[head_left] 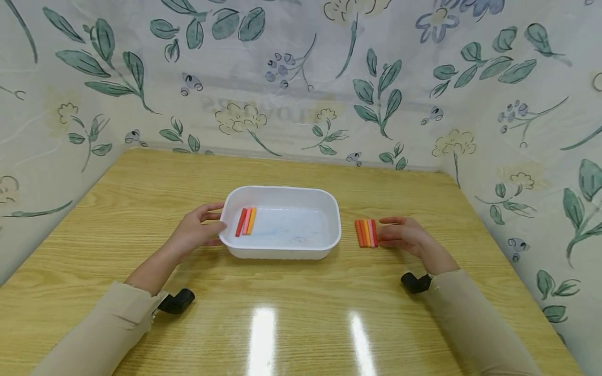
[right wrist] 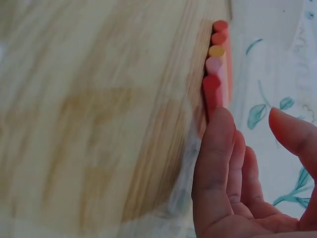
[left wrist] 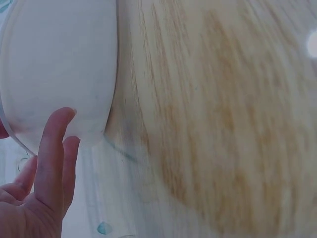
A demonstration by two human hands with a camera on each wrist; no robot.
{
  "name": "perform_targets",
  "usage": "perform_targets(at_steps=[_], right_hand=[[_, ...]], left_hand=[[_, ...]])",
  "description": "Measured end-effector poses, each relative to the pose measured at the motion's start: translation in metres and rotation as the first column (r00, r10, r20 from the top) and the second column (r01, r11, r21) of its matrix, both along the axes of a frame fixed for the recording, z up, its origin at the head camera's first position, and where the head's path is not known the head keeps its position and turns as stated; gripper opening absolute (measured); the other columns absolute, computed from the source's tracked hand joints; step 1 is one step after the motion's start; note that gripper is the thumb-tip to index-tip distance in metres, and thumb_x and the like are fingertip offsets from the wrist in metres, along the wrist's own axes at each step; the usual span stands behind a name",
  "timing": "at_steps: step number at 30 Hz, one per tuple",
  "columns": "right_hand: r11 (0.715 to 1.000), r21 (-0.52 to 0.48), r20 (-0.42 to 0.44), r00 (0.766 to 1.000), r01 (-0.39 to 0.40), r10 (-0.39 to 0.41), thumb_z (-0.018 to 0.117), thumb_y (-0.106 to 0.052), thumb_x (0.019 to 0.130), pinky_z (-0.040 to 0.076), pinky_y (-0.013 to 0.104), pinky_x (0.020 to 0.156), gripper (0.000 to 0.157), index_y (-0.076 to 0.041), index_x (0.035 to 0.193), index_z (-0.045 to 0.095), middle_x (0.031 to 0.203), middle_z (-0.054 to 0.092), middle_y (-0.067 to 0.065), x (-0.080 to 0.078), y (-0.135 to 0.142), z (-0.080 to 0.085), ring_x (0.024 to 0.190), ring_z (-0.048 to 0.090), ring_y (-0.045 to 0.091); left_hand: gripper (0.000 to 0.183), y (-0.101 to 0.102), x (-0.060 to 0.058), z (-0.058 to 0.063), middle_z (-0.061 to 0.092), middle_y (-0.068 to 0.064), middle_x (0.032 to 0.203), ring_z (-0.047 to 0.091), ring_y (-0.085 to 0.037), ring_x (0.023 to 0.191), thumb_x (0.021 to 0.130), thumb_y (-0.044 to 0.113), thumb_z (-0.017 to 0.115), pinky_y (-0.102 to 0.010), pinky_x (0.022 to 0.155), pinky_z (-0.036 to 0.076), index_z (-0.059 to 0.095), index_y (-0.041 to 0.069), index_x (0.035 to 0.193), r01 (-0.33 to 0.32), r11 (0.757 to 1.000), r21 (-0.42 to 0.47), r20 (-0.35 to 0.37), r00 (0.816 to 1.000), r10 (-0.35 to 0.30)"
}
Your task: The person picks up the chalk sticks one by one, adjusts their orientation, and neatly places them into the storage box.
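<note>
A white rectangular tray [head_left: 282, 254] sits mid-table; inside at its left lie a red crayon-like stick [head_left: 241, 222], a pink one [head_left: 246, 221] and a yellow one [head_left: 252, 220]. My left hand [head_left: 199, 228] is at the tray's left end, its extended fingers against the outer wall, which fills the upper left of the left wrist view. To the right of the tray, several red, orange, yellow and pink sticks [head_left: 366, 233] lie side by side in a row. My right hand [head_left: 405, 237] touches the red stick [right wrist: 212, 91] at the row's right end with straight fingers, thumb held apart.
The wooden table [head_left: 301, 297] reaches back to a flower-patterned cloth [head_left: 301, 78] that also rises at both sides. Black wrist devices [head_left: 176, 301] hang under both sleeves. Two bright reflections show on the table's near part.
</note>
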State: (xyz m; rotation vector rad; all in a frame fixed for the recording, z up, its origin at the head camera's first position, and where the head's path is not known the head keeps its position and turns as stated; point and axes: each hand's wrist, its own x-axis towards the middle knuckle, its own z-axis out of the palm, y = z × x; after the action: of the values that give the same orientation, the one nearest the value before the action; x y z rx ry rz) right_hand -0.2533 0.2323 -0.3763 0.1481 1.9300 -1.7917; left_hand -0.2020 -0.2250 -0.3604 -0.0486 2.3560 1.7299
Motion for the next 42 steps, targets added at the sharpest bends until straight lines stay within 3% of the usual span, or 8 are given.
perform_targets(at_steps=[5,9,13,21,25,32,42], right_hand=[[0.999,0.030,0.027,1.000,0.013,-0.013,0.053,0.000,0.092,0.053,0.035,0.084,0.057,0.010,0.141,0.024,0.097,0.058,0.008,-0.005,0.003,-0.003,0.082,0.062,0.015],[0.998,0.057,0.020,1.000,-0.024,0.023,0.052,0.002,0.092,0.054,0.034,0.082,0.059,0.007,0.143,0.023,0.109,0.055,0.016,-0.008,0.003,-0.005,0.082,0.062,0.014],[0.990,0.124,0.010,0.998,-0.065,0.064,0.059,0.004,0.087,0.054,0.035,0.081,0.065,0.004,0.143,0.026,0.119,0.047,0.021,-0.011,0.000,-0.006,0.082,0.063,0.015],[0.968,0.234,-0.004,0.995,-0.091,0.095,0.066,0.007,0.081,0.057,0.032,0.071,0.067,0.003,0.139,0.034,0.090,0.050,0.009,-0.016,-0.008,-0.005,0.072,0.059,0.015],[0.960,0.267,-0.023,0.995,-0.089,0.099,0.068,0.007,0.079,0.057,0.029,0.068,0.066,0.002,0.136,0.035,0.095,0.050,0.009,-0.016,-0.009,-0.004,0.076,0.057,0.014],[0.974,0.210,-0.083,0.991,-0.087,0.107,0.060,0.011,0.082,0.056,0.030,0.072,0.063,0.004,0.137,0.030,0.114,0.053,0.019,-0.015,-0.005,-0.007,0.083,0.060,0.016],[0.998,0.059,-0.087,0.996,-0.005,0.010,0.049,0.006,0.092,0.053,0.033,0.084,0.054,0.004,0.141,0.027,0.104,0.050,0.016,-0.014,-0.004,-0.004,0.081,0.061,0.015]], left_hand=[[0.060,0.001,-0.001,0.000,0.032,-0.029,0.138,0.046,-0.045,0.115,0.091,0.006,0.053,-0.039,0.075,0.056,0.025,0.001,0.144,-0.006,1.000,-0.006,0.002,1.000,0.006],[0.060,0.001,-0.001,0.000,0.033,-0.029,0.138,0.046,-0.045,0.114,0.091,0.006,0.053,-0.039,0.075,0.056,0.025,0.001,0.144,-0.008,1.000,-0.007,0.004,1.000,0.008],[0.060,0.001,0.000,0.000,0.033,-0.029,0.138,0.046,-0.045,0.114,0.092,0.006,0.053,-0.039,0.075,0.056,0.025,0.000,0.144,-0.006,1.000,-0.005,-0.002,1.000,0.006],[0.060,0.001,0.000,-0.001,0.032,-0.030,0.137,0.046,-0.045,0.114,0.092,0.006,0.052,-0.039,0.075,0.056,0.025,0.000,0.144,-0.008,1.000,-0.011,-0.003,1.000,0.008],[0.060,0.001,0.001,0.000,0.032,-0.030,0.138,0.046,-0.045,0.114,0.092,0.006,0.053,-0.039,0.075,0.056,0.025,0.000,0.145,-0.009,1.000,-0.011,-0.001,1.000,0.009],[0.060,0.001,0.001,-0.001,0.032,-0.030,0.137,0.046,-0.045,0.114,0.092,0.006,0.053,-0.039,0.076,0.056,0.024,0.000,0.145,-0.006,1.000,-0.005,-0.012,1.000,0.006],[0.060,0.002,0.001,-0.001,0.032,-0.030,0.137,0.046,-0.046,0.113,0.092,0.006,0.052,-0.039,0.075,0.056,0.025,-0.001,0.144,-0.003,1.000,-0.016,-0.013,1.000,0.003]])
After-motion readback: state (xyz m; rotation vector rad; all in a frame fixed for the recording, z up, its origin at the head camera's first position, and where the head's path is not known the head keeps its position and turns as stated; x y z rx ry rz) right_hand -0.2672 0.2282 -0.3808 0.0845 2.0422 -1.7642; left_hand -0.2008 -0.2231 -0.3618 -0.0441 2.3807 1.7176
